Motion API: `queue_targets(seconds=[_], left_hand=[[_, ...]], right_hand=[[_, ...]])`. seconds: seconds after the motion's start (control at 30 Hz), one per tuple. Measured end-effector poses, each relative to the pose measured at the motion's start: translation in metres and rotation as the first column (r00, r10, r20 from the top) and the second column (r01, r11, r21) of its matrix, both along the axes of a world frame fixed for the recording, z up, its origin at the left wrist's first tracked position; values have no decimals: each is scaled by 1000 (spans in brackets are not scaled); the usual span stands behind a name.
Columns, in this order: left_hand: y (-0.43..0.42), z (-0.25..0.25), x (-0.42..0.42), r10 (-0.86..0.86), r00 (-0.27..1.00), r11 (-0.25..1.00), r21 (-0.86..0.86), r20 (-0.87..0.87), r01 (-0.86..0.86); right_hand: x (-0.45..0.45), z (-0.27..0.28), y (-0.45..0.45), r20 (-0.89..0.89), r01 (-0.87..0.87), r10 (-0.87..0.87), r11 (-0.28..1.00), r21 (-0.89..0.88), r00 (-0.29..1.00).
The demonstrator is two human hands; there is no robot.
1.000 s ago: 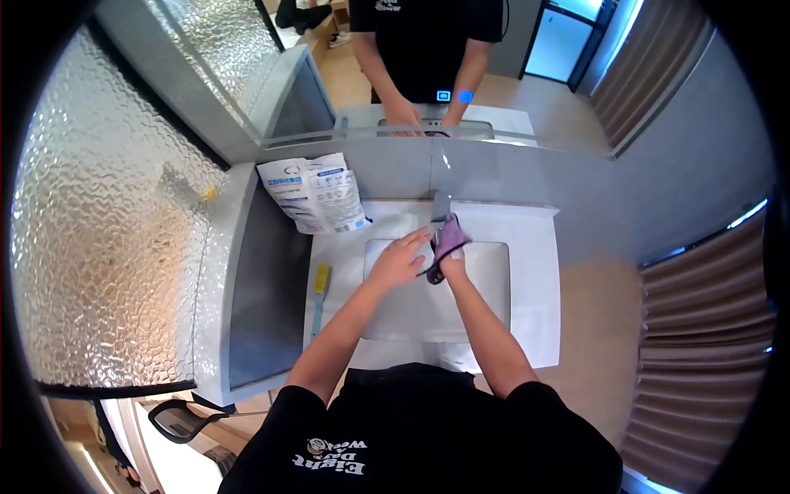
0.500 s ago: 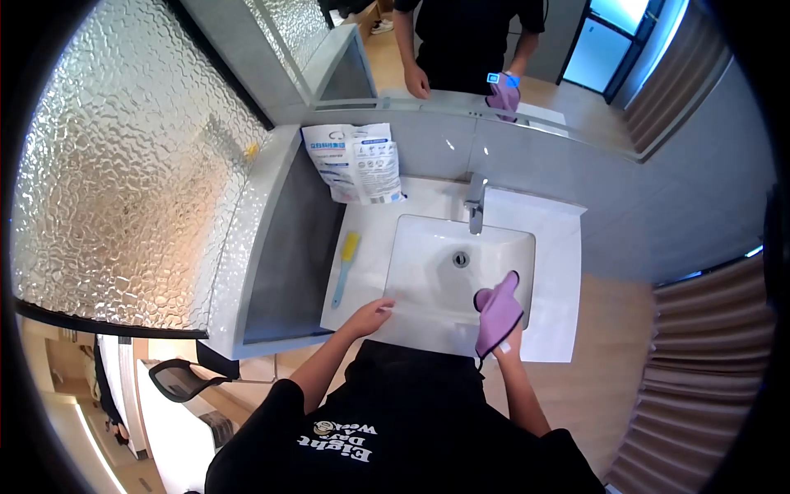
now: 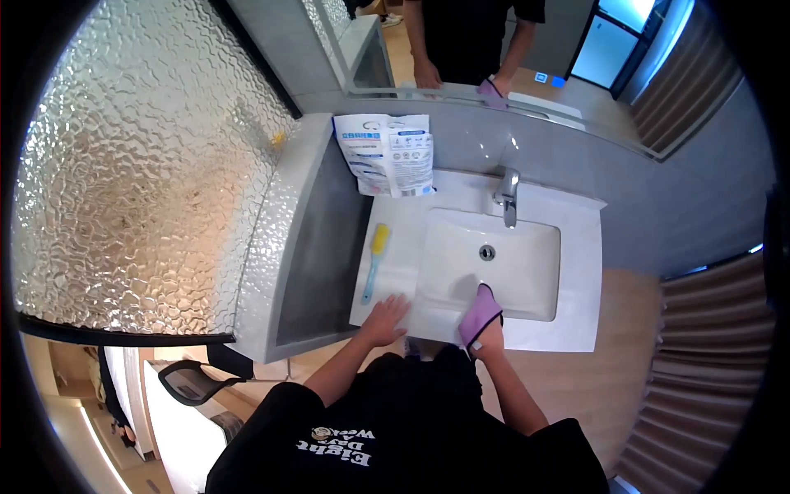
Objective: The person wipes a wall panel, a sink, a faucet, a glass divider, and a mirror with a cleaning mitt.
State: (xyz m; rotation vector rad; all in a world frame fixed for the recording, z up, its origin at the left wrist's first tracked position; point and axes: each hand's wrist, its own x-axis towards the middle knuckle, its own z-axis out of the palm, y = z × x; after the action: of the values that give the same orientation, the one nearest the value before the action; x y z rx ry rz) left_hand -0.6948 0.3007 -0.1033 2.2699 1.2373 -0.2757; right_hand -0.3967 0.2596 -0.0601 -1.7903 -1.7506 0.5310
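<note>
My left hand (image 3: 384, 319) lies flat on the front left of the white countertop (image 3: 391, 272), fingers stretched out and holding nothing. A purple mitt (image 3: 480, 313) with dark edging covers my right hand (image 3: 491, 336) down to near the wrist. The mitt rests at the front rim of the white sink (image 3: 461, 263), its tip pointing into the basin; my fingers inside it are hidden. Just beyond my left hand lies a brush (image 3: 374, 263) with yellow bristles and a light blue handle.
A chrome faucet (image 3: 508, 199) stands behind the basin. At the back left is a white printed pouch (image 3: 387, 156), upright against the wall. A grey partition (image 3: 321, 255) with textured glass borders the left side; a mirror (image 3: 469, 41) hangs behind.
My right hand in the mitt has come down from above the basin to the front rim, moving left. My left hand has flattened onto the countertop. The view has shifted somewhat.
</note>
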Motion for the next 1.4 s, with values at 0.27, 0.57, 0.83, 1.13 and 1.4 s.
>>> queue_targets(seconds=[0.27, 0.57, 0.83, 1.13, 1.4], left_hand=[[0, -24, -19, 61, 995, 997, -47, 83, -57], [-1, -31, -23, 80, 987, 996, -59, 140, -72], [-18, -21, -5, 187, 822, 909, 223, 538, -353], [-26, 2, 26, 224, 810, 975, -111, 542, -195], [-18, 6, 25, 267, 691, 959, -116, 671, -258]], right_hand=[[-109, -83, 16, 421, -377, 449, 893, -245, 788], [-68, -55, -9, 175, -247, 264, 963, -110, 949], [-88, -36, -33, 292, -186, 204, 979, -87, 935], [-83, -44, -23, 166, -152, 169, 983, -106, 972], [-100, -70, 15, -410, 318, -465, 870, -376, 785]])
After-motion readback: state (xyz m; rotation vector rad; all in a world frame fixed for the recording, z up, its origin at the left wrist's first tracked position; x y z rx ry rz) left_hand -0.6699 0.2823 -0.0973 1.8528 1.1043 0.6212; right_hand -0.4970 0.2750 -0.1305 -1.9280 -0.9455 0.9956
